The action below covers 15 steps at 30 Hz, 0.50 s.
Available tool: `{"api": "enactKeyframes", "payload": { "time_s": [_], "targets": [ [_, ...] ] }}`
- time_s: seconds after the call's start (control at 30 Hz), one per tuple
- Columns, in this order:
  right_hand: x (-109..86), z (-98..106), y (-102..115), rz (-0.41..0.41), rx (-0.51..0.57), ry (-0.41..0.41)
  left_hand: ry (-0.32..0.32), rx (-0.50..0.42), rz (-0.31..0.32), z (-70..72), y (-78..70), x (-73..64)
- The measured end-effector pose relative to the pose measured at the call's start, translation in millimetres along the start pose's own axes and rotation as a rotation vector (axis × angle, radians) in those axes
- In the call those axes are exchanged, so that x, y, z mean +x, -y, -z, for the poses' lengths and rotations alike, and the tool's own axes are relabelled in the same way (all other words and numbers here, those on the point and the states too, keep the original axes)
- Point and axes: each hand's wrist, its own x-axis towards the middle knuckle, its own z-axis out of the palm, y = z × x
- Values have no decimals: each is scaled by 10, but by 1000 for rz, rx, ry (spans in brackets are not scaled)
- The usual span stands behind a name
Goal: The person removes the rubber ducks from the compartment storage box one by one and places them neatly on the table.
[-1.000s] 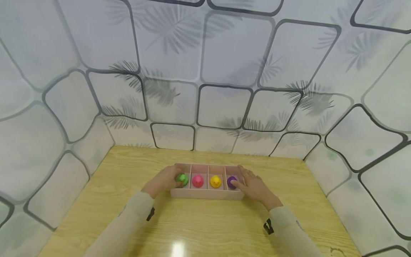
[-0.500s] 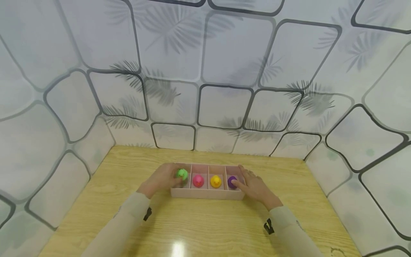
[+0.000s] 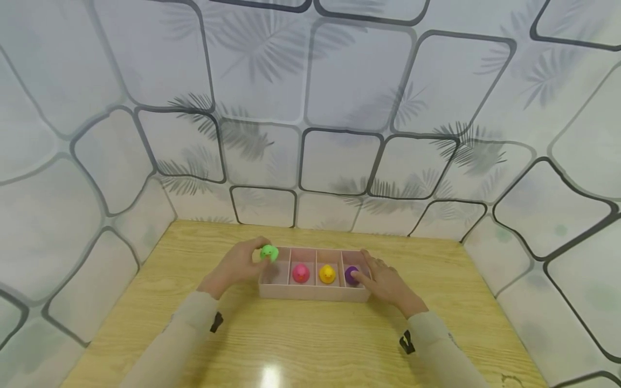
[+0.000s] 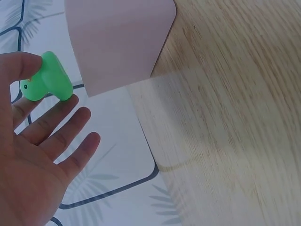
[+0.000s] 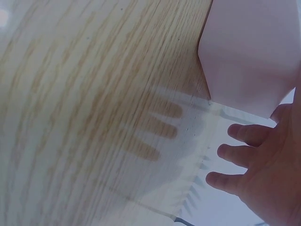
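My left hand (image 3: 234, 265) pinches a green rubber duck (image 3: 269, 253) between thumb and fingertips, above the left end of a pale pink divided box (image 3: 310, 292). In the left wrist view the green duck (image 4: 55, 80) sits under the thumb, the lower fingers spread. The leftmost compartment is vacant. A pink duck (image 3: 301, 273) and a yellow duck (image 3: 327, 274) sit in the middle compartments. My right hand (image 3: 388, 284) grips the box's right end, thumb inside over a purple duck (image 3: 349, 274), index finger at the back corner. In the right wrist view its other fingers (image 5: 230, 181) extend outside the wall.
The box stands on a light wood-grain table (image 3: 301, 345). A white patterned backdrop (image 3: 339, 161) rises behind the table and along both sides.
The green duck has been lifted out of the leftmost compartment, moving up and to the left with my left hand. My right hand stays in place at the box.
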Motion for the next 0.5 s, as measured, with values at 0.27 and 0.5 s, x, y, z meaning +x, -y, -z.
{"api": "enactKeyframes", "payload": {
  "time_s": [0.27,0.5],
  "targets": [
    [-9,10,34,-5,5,4,-87,-36,-32,57,116,-67],
    [-25,19,50,-1,-6,-6,-135,-94,-13,92,220,-143]
  ]
}}
